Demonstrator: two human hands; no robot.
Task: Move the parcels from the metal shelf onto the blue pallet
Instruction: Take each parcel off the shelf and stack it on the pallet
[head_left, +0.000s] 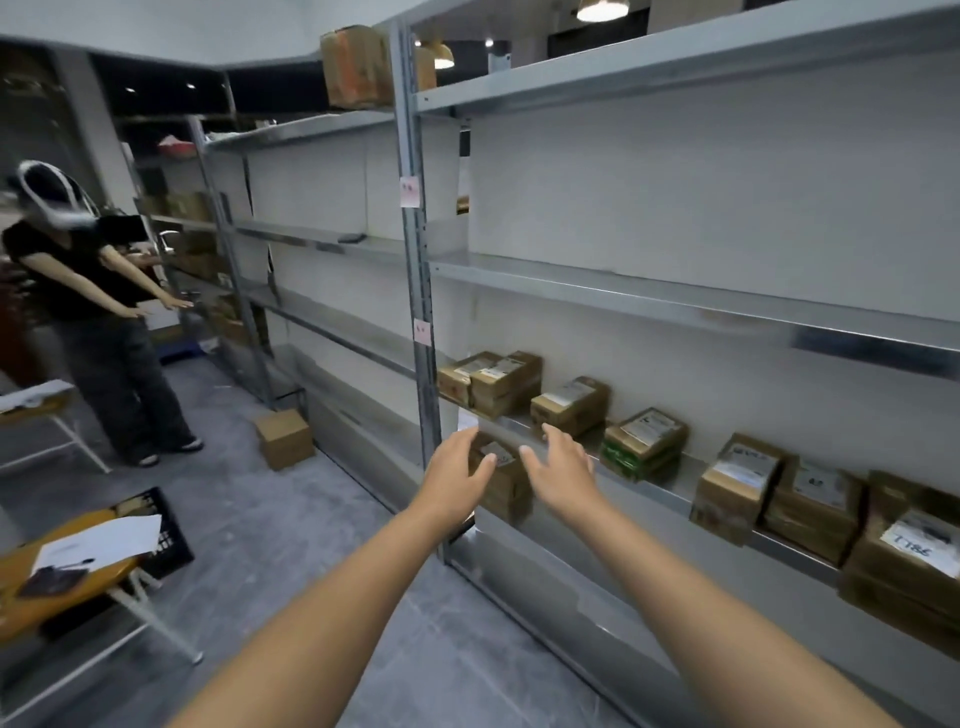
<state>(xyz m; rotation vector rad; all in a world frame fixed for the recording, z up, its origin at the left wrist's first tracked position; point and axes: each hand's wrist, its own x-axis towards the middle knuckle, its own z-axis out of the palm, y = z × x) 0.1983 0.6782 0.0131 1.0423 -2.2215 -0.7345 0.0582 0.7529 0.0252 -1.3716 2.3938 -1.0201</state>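
A small brown cardboard parcel (503, 488) with a white label sits between my two hands, just in front of the lip of the metal shelf (649, 488). My left hand (457, 475) holds its left side and my right hand (563, 467) its right side, both thumbs on the near face. Several more labelled parcels stand in a row on the same shelf level: a pair (491, 384), a single one (569, 405), one with green print (644, 444) and bigger ones (737, 486) to the right. A corner of the blue pallet (179, 352) shows far left on the floor.
Another person (88, 291) stands at the left, reaching toward a further shelf. A loose box (284, 439) lies on the floor by the shelf foot. An orange table (52, 587) with papers and a black crate (163, 535) stand at my left. A shelf post (423, 312) rises just left of my hands.
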